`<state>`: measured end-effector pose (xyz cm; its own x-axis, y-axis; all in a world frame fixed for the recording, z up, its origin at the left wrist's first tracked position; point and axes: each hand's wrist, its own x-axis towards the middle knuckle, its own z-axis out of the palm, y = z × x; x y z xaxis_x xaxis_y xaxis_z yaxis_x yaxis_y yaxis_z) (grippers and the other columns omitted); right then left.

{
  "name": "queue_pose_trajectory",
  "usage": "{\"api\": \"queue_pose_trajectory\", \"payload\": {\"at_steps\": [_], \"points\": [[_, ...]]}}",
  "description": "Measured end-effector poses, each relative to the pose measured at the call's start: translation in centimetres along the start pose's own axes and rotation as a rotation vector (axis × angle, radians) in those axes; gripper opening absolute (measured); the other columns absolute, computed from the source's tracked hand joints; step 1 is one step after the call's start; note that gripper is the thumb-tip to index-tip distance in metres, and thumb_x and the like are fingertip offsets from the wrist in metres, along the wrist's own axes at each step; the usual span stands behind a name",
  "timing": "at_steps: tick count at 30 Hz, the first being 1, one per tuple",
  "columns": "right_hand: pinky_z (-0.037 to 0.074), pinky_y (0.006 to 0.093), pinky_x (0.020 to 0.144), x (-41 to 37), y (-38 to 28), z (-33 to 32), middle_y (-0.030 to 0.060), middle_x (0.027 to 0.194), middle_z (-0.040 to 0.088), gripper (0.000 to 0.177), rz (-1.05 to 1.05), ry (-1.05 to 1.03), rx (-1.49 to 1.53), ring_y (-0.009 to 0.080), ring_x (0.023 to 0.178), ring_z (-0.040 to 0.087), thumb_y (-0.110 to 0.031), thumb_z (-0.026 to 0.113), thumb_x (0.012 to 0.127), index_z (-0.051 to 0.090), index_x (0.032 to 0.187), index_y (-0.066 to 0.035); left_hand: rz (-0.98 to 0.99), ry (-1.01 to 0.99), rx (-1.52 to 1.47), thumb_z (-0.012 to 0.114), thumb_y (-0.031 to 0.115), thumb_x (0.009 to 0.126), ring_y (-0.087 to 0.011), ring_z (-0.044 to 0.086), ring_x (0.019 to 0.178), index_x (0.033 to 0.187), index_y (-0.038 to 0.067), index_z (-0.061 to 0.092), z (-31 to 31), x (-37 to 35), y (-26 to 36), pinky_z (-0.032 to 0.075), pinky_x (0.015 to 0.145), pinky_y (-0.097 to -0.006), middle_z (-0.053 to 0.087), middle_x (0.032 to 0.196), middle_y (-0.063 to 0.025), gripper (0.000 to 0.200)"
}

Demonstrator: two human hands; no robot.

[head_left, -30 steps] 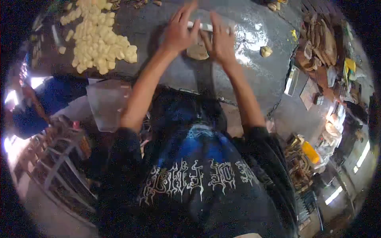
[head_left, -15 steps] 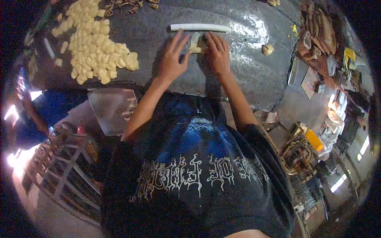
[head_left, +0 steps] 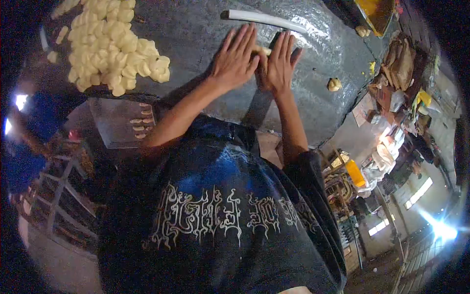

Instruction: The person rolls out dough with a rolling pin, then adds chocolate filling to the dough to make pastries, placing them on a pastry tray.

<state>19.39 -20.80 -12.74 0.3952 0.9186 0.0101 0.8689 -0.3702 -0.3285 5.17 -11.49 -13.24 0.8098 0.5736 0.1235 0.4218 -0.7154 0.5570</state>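
A small piece of pale dough [head_left: 263, 50], partly covered by my fingers, lies on the dark table top [head_left: 191, 54]. My left hand [head_left: 237, 60] rests flat over its left end, fingers stretched out. At the other end my right hand [head_left: 280, 62] is also flat, its fingers straight and pointing away from me. Just beyond both hands is a white rolling rod [head_left: 267, 20], touched by neither. A big heap of flattened dough pieces [head_left: 115, 51] spreads over the table to the left.
A dough lump [head_left: 334, 84] sits on the right side of the table, and others [head_left: 362, 31] lie farther back beside a yellow-lined container [head_left: 376, 15]. Below the left table edge is a tray [head_left: 115, 122] with several shaped pieces. A person in blue [head_left: 36, 122] stands at far left.
The dough between my hands went from a partly rolled flat strip to a compact roll. Both hands now lie flatter over it. The camera view has tilted.
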Motion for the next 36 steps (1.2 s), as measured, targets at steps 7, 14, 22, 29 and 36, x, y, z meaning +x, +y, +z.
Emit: {"api": "queue_pose_trajectory", "payload": {"at_steps": [7,14,22,29,36], "points": [[0.021,0.0593,0.117,0.7,1.7,-2.9,0.0215,0.156,0.039,0.074,-0.115,0.045,0.036,0.0394,0.145,0.036,-0.044,0.057,0.099,0.031,0.155,-0.001,0.029,0.147,-0.048,0.041,0.038,0.106,-0.0373,0.020,0.154,0.156,-0.002,0.026,-1.0,2.1,-3.0,0.013,0.125,-0.0532,0.024,0.165,-0.0210,0.066],[0.053,0.0502,0.082,1.5,2.4,-3.7,0.0220,0.114,0.066,0.024,-0.128,-0.264,0.125,0.0465,0.097,0.065,-0.021,0.064,0.096,0.065,0.113,-0.003,-0.034,0.085,-0.074,0.052,0.027,0.103,-0.0388,0.026,0.151,0.153,0.001,0.037,-2.6,-4.5,-2.2,0.020,0.124,-0.0495,0.031,0.161,-0.0217,0.058],[0.054,0.0450,0.072,-9.2,6.6,-17.8,0.0227,0.087,0.070,0.037,0.211,0.000,0.477,0.0384,0.077,0.068,-0.037,0.069,0.093,0.071,0.094,0.001,-0.130,0.165,-0.107,0.058,0.021,0.100,-0.0419,0.029,0.149,0.149,0.001,0.043,-1.4,-9.7,2.1,0.026,0.121,-0.0494,0.034,0.159,-0.0256,0.055],[0.053,0.0462,0.072,-26.3,15.7,-11.0,0.0133,0.087,0.068,0.032,0.457,0.257,-0.184,0.0338,0.084,0.069,-0.034,0.067,0.096,0.071,0.098,-0.003,-0.157,0.204,-0.129,0.061,0.017,0.098,-0.0434,0.027,0.150,0.148,0.002,0.044,1.6,-12.1,6.1,0.027,0.121,-0.0493,0.033,0.159,-0.0266,0.055],[0.054,0.0467,0.081,-27.4,14.3,-15.3,0.0201,0.101,0.071,0.042,0.708,-0.036,-0.227,0.0392,0.094,0.069,-0.044,0.068,0.092,0.073,0.103,-0.004,-0.171,0.293,-0.142,0.064,0.016,0.095,-0.0433,0.032,0.147,0.145,0.003,0.048,2.3,-13.2,7.3,0.028,0.120,-0.0495,0.037,0.157,-0.0248,0.054]]}}
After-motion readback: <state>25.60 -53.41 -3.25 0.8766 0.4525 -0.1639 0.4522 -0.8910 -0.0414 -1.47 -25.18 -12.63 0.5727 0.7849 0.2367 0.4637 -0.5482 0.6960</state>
